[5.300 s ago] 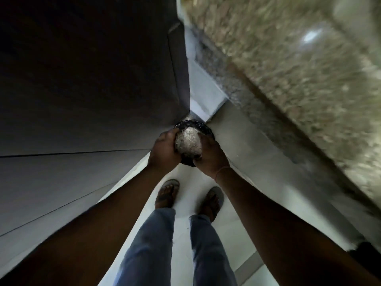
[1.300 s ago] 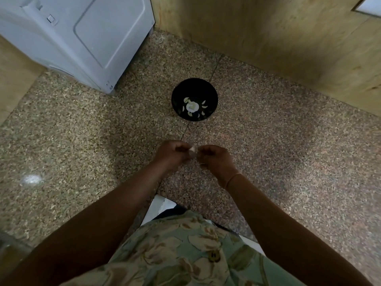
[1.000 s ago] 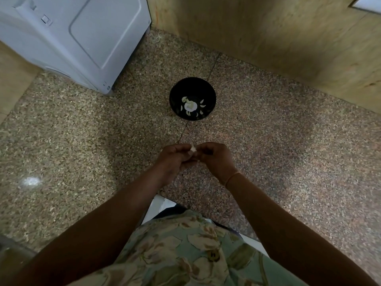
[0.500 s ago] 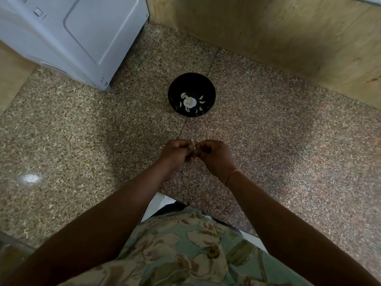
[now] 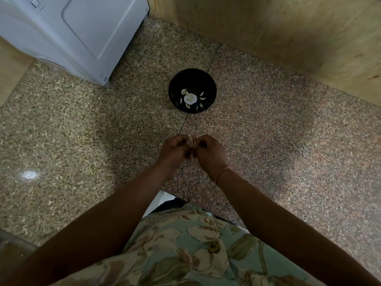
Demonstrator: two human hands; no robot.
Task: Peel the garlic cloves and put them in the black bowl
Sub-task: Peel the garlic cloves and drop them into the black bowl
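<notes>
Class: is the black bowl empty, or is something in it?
Not empty: pale garlic pieces lie at the bottom of the upright black bowl.

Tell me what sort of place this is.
Most likely a home kitchen: a speckled stone counter backed by a white appliance and a wooden wall, with a black bowl of garlic on it, while the left hand and right hand peel a clove.
</notes>
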